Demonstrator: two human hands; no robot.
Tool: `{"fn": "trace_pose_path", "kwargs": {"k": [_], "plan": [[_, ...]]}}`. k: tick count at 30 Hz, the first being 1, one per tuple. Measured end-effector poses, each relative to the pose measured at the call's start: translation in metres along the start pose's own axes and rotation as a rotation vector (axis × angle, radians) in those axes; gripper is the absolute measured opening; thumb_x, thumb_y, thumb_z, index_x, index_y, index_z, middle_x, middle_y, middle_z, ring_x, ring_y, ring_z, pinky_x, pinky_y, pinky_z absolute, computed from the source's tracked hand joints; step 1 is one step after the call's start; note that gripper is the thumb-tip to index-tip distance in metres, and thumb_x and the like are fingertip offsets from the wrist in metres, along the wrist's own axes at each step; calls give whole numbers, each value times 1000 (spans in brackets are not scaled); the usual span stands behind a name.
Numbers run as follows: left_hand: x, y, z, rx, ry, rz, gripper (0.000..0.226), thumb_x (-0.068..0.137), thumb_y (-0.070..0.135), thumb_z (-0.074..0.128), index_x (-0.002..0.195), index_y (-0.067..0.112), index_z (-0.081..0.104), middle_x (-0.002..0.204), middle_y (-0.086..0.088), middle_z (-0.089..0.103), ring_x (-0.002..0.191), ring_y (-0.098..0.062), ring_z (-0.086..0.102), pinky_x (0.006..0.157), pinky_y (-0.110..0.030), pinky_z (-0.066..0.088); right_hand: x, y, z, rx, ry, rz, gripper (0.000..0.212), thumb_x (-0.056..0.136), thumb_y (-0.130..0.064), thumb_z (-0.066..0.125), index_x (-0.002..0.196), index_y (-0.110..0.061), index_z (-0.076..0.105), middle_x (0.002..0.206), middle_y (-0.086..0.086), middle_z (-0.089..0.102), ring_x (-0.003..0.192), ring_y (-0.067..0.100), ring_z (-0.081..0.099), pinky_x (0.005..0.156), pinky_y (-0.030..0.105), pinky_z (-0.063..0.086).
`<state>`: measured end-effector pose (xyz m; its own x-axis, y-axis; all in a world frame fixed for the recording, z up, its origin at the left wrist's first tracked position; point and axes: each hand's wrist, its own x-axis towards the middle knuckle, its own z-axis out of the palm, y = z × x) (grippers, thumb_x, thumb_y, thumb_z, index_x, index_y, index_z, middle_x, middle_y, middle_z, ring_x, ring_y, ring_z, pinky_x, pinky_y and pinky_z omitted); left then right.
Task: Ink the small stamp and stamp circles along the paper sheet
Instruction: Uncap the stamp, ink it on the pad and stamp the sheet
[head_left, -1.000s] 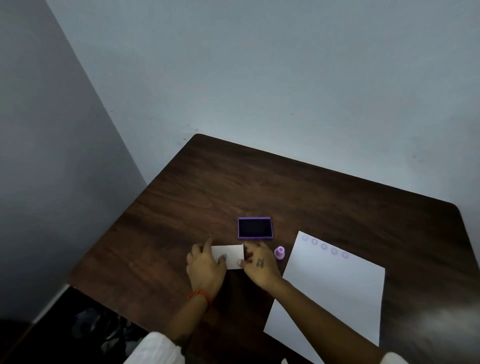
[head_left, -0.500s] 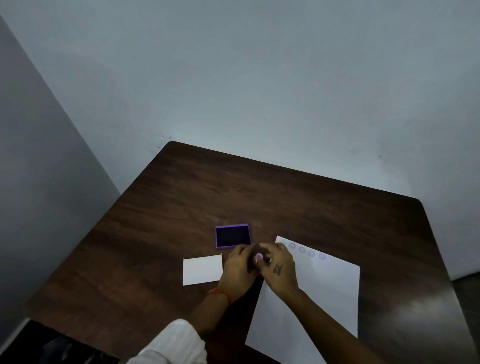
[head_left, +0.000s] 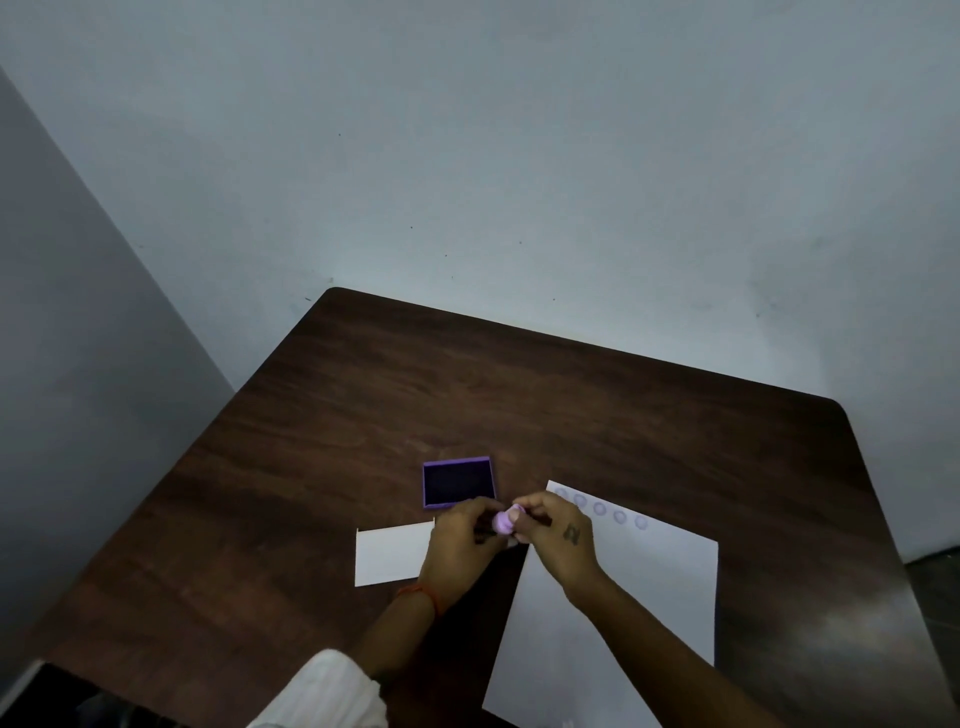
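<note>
**Inspector:** What has changed?

**Assistant:** The small stamp (head_left: 503, 521) has left the table (head_left: 363, 415). Right hand (head_left: 558, 540) pinches it; left hand (head_left: 462, 545) closes alongside, its grip unclear.

**Inspector:** Meaning?

**Assistant:** Inking likely next: open ink pad (head_left: 457, 483) lies just beyond. Five circles (head_left: 600, 508) mark the paper sheet (head_left: 623, 597).

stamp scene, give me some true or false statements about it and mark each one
1. Both hands hold the small stamp. True: left hand and right hand meet on it.
2. The ink pad is closed. False: it lies open, its dark surface showing.
3. The paper sheet bears no prints. False: a row of circles runs along its far edge.
4. A small white card lies to the left of the hands. True.
5. The ink pad rests on the sheet. False: it sits on the table.
</note>
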<state>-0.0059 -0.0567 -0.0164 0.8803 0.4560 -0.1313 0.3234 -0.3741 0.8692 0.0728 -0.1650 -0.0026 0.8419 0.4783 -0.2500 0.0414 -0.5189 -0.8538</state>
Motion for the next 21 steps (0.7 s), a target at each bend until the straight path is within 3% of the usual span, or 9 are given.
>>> {"fn": "trace_pose_path", "kwargs": {"k": [3,6,8,13,17,21], "plan": [[-1,1,-4,-58,22,-12,17,78,18,72,94,16,66,96,-4,73,88,-14,67,84,-23,55,-1,-1,-3,78,-41,83,19,84,-24,64,97,-10,66,82,-2,65,68,1,60,49,5,44],[-4,7,-7,-57,45,6,16,77,17,73,91,16,66,92,-2,73,86,-10,67,78,-15,52,-5,-4,-3,87,5,66,22,82,-32,66,91,-12,67,77,0,67,64,7,65,47,5,45],[-5,11,-9,-60,50,18,16,76,20,74,89,16,66,89,-1,73,82,-8,67,73,-14,53,-8,-7,-4,84,9,53,20,82,-29,66,89,-11,67,74,0,67,64,10,66,49,5,46],[-6,16,-15,-39,71,19,18,73,18,77,87,18,65,85,3,71,79,-6,67,68,-8,51,-8,-15,-14,151,-114,22,21,81,-21,68,101,-13,65,95,6,68,88,18,65,65,13,50],[-9,23,-18,14,77,86,17,76,21,74,88,16,64,83,5,68,78,-5,65,69,-9,51,-15,-20,-15,147,-104,30,20,79,-27,70,94,-15,65,87,1,67,78,11,65,56,8,48],[-12,26,-21,37,95,109,18,75,17,74,91,16,64,87,3,69,77,-3,63,68,-4,49,-16,-23,-17,114,-137,18,28,77,-27,72,102,-16,65,94,2,66,89,18,64,71,17,51]]}}
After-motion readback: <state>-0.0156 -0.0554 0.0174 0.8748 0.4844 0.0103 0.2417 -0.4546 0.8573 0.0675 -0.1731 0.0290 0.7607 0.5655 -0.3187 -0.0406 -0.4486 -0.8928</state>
